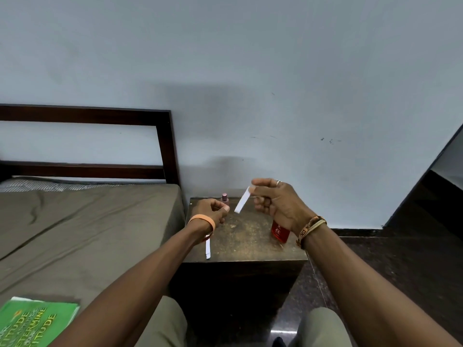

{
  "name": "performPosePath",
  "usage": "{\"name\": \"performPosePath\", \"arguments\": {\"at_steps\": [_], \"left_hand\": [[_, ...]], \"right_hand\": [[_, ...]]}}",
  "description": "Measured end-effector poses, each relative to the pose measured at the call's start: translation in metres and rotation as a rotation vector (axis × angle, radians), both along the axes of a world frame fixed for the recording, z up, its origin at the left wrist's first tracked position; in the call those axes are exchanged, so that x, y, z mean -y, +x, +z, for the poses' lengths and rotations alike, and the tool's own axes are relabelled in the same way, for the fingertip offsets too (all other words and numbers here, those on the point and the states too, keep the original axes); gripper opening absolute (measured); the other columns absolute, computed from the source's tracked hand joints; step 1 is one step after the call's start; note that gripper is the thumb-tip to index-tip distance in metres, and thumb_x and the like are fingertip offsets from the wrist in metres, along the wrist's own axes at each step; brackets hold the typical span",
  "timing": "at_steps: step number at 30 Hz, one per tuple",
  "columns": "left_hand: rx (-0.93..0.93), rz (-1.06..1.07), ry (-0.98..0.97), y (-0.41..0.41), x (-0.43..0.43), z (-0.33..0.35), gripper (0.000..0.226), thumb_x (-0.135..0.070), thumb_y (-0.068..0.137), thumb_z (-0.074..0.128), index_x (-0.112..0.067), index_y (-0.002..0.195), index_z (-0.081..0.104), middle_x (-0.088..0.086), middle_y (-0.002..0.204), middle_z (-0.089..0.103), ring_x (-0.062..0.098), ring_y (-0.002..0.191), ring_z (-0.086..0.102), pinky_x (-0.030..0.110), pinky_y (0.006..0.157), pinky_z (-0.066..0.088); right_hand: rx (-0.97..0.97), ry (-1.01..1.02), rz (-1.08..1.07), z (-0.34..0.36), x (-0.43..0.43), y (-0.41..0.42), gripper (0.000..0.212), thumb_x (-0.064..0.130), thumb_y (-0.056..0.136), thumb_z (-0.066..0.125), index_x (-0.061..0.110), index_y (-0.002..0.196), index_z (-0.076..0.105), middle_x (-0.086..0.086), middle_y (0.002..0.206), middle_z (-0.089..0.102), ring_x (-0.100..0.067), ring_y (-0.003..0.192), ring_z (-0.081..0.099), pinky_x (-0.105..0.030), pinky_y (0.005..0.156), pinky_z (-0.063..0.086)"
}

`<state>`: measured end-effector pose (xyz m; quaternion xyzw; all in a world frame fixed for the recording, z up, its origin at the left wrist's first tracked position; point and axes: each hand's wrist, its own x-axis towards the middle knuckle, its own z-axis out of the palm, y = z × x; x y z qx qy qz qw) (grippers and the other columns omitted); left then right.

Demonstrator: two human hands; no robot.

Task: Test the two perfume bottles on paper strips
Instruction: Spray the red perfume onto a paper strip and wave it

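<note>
Nightstand (250, 236), spare strip (208, 249) near front-left corner.

Dark wooden bedside table (246, 237) standing against pale wall (250, 71), olive-sheeted bed (87, 234) lying alongside, green book (35, 321) resting on sheet, dark headboard (82, 116) rising behind.

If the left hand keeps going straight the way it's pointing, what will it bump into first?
Probably the small pink perfume bottle just beyond the left hand, though depth is unclear. The right hand pinches a paper strip off to the side.
</note>
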<state>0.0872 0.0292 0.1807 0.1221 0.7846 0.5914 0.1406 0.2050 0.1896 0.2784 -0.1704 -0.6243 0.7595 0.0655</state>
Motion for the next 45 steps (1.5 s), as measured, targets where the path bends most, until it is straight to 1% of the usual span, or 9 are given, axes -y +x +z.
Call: {"name": "performPosePath", "arguments": {"at_steps": [5,14,18,23,28,32,37,41,45], "left_hand": [[-0.010,0.009,-0.029,-0.002,0.000,0.001,0.008,-0.020,0.083,0.070,-0.015,0.077,0.066,0.005,0.069,0.069,0.018,0.061,0.063,0.032,0.058,0.052],[-0.001,0.006,-0.032,0.000,0.001,-0.001,0.008,-0.019,0.083,0.070,-0.016,0.077,0.066,0.006,0.072,0.069,0.017,0.061,0.063,0.030,0.060,0.052],[-0.009,0.005,-0.024,0.002,0.000,0.000,0.010,-0.017,0.083,0.069,-0.016,0.074,0.066,0.005,0.069,0.068,0.018,0.061,0.062,0.029,0.058,0.051],[-0.010,0.007,-0.041,0.003,0.000,0.000,0.009,-0.018,0.084,0.069,-0.016,0.076,0.065,0.005,0.071,0.068,0.018,0.063,0.063,0.034,0.065,0.055],[-0.005,0.014,-0.038,0.004,0.000,0.000,0.011,-0.016,0.084,0.069,-0.017,0.074,0.064,0.004,0.068,0.067,0.020,0.064,0.062,0.035,0.065,0.054],[-0.015,0.017,-0.053,0.005,0.000,0.002,0.010,-0.019,0.084,0.069,-0.018,0.075,0.065,0.004,0.070,0.068,0.019,0.065,0.064,0.031,0.063,0.055],[-0.002,0.015,-0.032,0.007,0.000,0.002,0.010,-0.016,0.085,0.068,-0.016,0.075,0.064,0.006,0.071,0.068,0.018,0.062,0.062,0.031,0.061,0.053],[0.011,0.013,-0.030,0.009,-0.003,0.000,0.009,-0.017,0.085,0.068,-0.015,0.077,0.064,0.004,0.071,0.067,0.018,0.063,0.061,0.028,0.058,0.051],[0.032,0.005,0.002,0.009,-0.004,-0.002,0.009,-0.014,0.086,0.067,-0.012,0.078,0.064,0.004,0.068,0.065,0.017,0.059,0.057,0.025,0.054,0.048]], "right_hand": [[0.173,0.427,-0.055,-0.015,0.000,0.001,0.018,-0.003,0.076,0.076,0.004,0.091,0.068,-0.011,0.077,0.071,-0.013,0.054,0.059,-0.024,0.051,0.049],[0.184,0.304,-0.029,-0.022,0.000,0.006,0.019,-0.005,0.079,0.075,0.001,0.094,0.065,-0.011,0.073,0.069,-0.014,0.052,0.057,-0.023,0.048,0.045],[0.070,-0.082,-0.013,-0.011,-0.005,0.004,0.021,-0.002,0.078,0.076,0.006,0.096,0.067,-0.009,0.075,0.070,-0.013,0.055,0.058,-0.024,0.053,0.051],[0.194,0.668,0.021,-0.020,0.000,0.006,0.011,-0.001,0.078,0.076,0.005,0.085,0.070,-0.007,0.077,0.071,-0.016,0.065,0.064,-0.027,0.061,0.054],[0.025,0.067,0.025,-0.013,0.003,0.006,0.023,-0.001,0.077,0.078,0.003,0.097,0.066,-0.011,0.077,0.068,-0.016,0.057,0.058,-0.026,0.054,0.049],[0.200,0.619,0.030,-0.026,0.004,0.006,0.014,0.001,0.077,0.078,0.007,0.086,0.069,-0.007,0.076,0.071,-0.015,0.061,0.061,-0.030,0.060,0.053],[0.054,0.192,-0.014,-0.020,-0.001,0.006,0.021,-0.002,0.076,0.078,0.006,0.090,0.064,-0.008,0.073,0.066,-0.014,0.054,0.057,-0.023,0.050,0.049],[0.173,0.678,0.023,-0.028,0.001,0.006,0.014,0.001,0.078,0.078,0.009,0.083,0.067,-0.003,0.076,0.069,-0.014,0.066,0.064,-0.024,0.058,0.050],[-0.024,0.116,-0.052,-0.020,0.000,0.002,0.021,-0.002,0.079,0.076,0.005,0.093,0.061,-0.012,0.078,0.069,-0.018,0.059,0.062,-0.027,0.056,0.052]]}}
